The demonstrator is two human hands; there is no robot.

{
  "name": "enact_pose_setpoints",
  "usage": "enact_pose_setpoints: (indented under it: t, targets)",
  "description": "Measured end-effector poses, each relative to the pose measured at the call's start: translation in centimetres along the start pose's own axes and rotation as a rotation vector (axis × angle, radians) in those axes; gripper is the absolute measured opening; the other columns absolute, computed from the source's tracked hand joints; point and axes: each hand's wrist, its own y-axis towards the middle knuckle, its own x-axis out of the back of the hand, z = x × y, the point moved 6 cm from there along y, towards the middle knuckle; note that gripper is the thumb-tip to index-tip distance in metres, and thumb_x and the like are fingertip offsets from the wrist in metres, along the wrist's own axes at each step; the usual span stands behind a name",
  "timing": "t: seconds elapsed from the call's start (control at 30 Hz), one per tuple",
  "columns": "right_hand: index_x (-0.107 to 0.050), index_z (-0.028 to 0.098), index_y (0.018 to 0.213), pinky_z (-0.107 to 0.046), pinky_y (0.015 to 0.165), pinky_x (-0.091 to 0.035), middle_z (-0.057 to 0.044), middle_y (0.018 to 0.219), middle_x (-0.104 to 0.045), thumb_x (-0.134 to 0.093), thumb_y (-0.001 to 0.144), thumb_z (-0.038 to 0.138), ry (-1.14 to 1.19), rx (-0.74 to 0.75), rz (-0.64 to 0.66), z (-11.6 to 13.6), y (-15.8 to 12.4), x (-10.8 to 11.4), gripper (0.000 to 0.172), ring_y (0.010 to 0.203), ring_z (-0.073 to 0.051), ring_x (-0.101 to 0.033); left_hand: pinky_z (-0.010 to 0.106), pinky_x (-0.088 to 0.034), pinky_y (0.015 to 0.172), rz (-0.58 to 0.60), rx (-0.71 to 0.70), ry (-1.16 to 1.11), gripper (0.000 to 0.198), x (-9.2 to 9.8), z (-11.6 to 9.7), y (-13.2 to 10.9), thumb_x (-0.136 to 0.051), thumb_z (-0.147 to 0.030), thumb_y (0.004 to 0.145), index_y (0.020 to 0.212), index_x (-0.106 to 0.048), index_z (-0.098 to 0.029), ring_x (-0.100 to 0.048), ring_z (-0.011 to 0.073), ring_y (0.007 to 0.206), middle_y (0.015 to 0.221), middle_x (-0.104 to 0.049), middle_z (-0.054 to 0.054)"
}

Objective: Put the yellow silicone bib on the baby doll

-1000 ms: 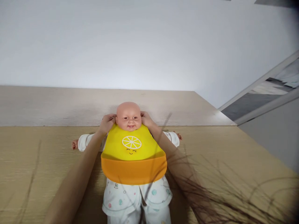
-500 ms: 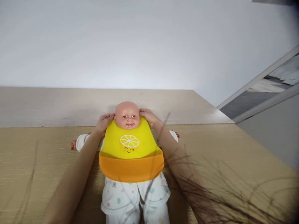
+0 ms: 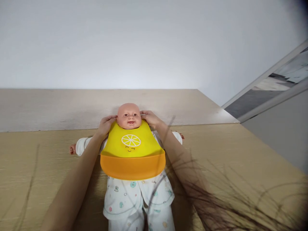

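Observation:
A baby doll (image 3: 128, 112) in white printed clothes lies on its back on the wooden table, arms spread wide. Over its chest is a yellow bib (image 3: 113, 142) with a white citrus slice, a smiling face and an orange pocket along the bottom. On the left of the doll's neck, my left hand (image 3: 106, 125) is closed on the bib's upper edge, its fingertips tucked beside the head. My right hand (image 3: 151, 119) is closed on the opposite upper edge, close to the doll's cheek. The ends of the bib behind the neck are hidden.
The wooden table (image 3: 43, 173) meets a paler raised strip (image 3: 48, 109) at the back, against a white wall (image 3: 108, 41). A slanted frame edge (image 3: 271, 99) runs along the right. Loose strands of hair cross the lower right of the view.
The bib has shifted up towards the doll's neck, and its pocket sits higher. The doll's head has tilted back slightly. Both hands stay at the neck; the view has moved a little.

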Motion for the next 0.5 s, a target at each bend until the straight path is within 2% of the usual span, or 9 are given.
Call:
enact_pose_setpoints:
  t: [0.13,0.3,0.5]
  targets:
    - [-0.07,0.015,0.089,-0.021,0.048,-0.046,-0.003,0.065,-0.07,-0.06,0.062,0.012,0.013,-0.021,-0.016,0.1,-0.1,-0.4,0.029,0.052,-0.015,-0.061,0.029,-0.052,0.065,-0.027,-0.017,0.045,0.044,0.7,0.7,0.7,-0.078,-0.051,0.068,0.094,-0.077,-0.015,-0.068,0.022,0.074,0.086,-0.077,0.008]
    - [-0.067,0.016,0.086,-0.023,0.053,-0.051,-0.002,0.065,-0.07,-0.059,0.063,0.01,0.023,-0.036,-0.02,-0.3,0.1,-0.3,0.025,0.057,-0.017,-0.065,0.034,-0.055,0.074,0.007,0.0,0.079,0.076,0.9,1.4,1.2,-0.054,-0.08,0.081,0.11,-0.075,-0.013,-0.072,0.0276,0.088,0.096,-0.078,0.014]
    - [-0.069,0.016,0.086,-0.024,0.054,-0.052,-0.004,0.068,-0.072,-0.056,0.066,0.01,0.018,-0.019,0.005,-0.8,0.4,-0.2,0.025,0.057,-0.017,-0.065,0.035,-0.057,0.078,0.025,-0.009,0.124,0.087,0.8,1.3,1.2,-0.044,-0.087,0.081,0.113,-0.075,-0.013,-0.073,0.0298,0.095,0.102,-0.078,0.015]
